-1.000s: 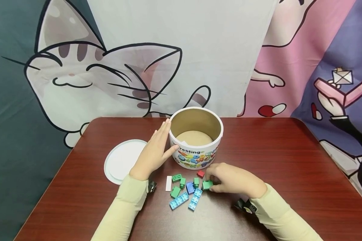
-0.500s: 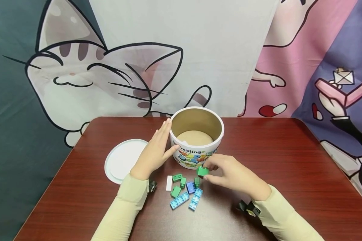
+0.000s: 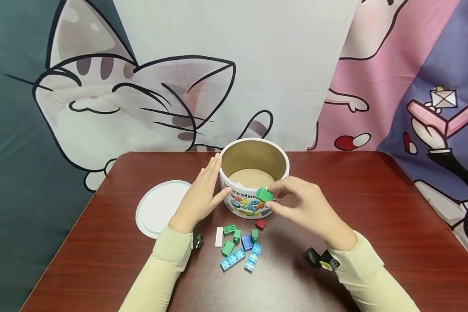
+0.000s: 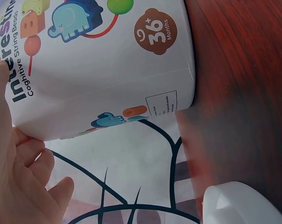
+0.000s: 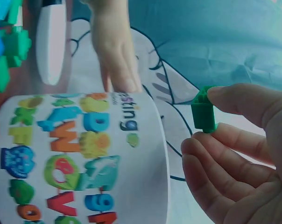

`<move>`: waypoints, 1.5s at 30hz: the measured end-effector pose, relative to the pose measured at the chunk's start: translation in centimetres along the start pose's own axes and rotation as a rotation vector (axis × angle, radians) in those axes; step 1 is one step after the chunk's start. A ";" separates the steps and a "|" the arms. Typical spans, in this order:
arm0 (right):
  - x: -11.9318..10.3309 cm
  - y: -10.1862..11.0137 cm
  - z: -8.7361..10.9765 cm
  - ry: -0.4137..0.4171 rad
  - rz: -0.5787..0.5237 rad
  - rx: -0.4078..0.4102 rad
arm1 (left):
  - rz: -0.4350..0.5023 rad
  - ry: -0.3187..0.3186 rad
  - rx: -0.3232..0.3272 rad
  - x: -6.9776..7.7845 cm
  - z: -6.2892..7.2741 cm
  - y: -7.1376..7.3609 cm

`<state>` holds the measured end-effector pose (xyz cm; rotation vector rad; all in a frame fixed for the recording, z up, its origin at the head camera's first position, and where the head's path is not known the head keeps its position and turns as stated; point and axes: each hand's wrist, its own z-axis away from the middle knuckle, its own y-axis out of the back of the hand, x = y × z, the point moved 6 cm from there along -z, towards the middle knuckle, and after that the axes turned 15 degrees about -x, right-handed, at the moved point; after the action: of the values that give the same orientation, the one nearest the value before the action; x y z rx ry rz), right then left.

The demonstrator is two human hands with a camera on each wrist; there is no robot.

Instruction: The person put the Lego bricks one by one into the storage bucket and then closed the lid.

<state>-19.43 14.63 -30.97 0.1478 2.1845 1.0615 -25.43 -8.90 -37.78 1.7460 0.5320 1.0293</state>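
A white printed tub (image 3: 253, 201) stands uncovered on the table, with its tan inner floor in view. My left hand (image 3: 199, 195) rests against the tub's left side, fingers straight. Between thumb and fingertips my right hand (image 3: 306, 208) pinches a green toy brick (image 3: 264, 194), raised in front of the tub near its rim; the right wrist view also shows this brick (image 5: 204, 112). On the table before the tub lie several green bricks (image 3: 228, 248), a blue brick (image 3: 247, 243), two light-blue long bricks (image 3: 232, 260), a red brick (image 3: 260, 224) and a white flat strip (image 3: 219, 237).
The round white lid (image 3: 157, 210) lies on the table left of the tub, partly behind my left hand. A reddish-brown wooden table (image 3: 335, 186) carries everything. Behind its far edge hangs a cloth backdrop (image 3: 288, 65) with cartoon figures.
My right hand has picked up the green brick from the table and raised it toward the tub's rim. The left hand stays in place on the tub.
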 end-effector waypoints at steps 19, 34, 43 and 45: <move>3.4 0.9 -5.7 -0.169 -0.002 -0.026 | -0.013 0.002 0.002 0.2 0.1 0.1; 7.5 -1.0 -9.6 -0.417 0.126 -0.195 | -0.138 0.007 0.027 0.3 0.1 0.2; 7.2 -0.4 -8.6 -0.394 0.107 -0.072 | -0.210 0.014 0.038 0.5 0.2 0.4; 6.9 -0.2 -8.1 -0.368 0.097 -0.044 | -0.211 0.018 0.035 0.5 0.2 0.4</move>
<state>-29.64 11.85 -31.38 0.4008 1.8367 1.0418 -25.08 -8.81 -37.29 1.6716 0.7325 0.8921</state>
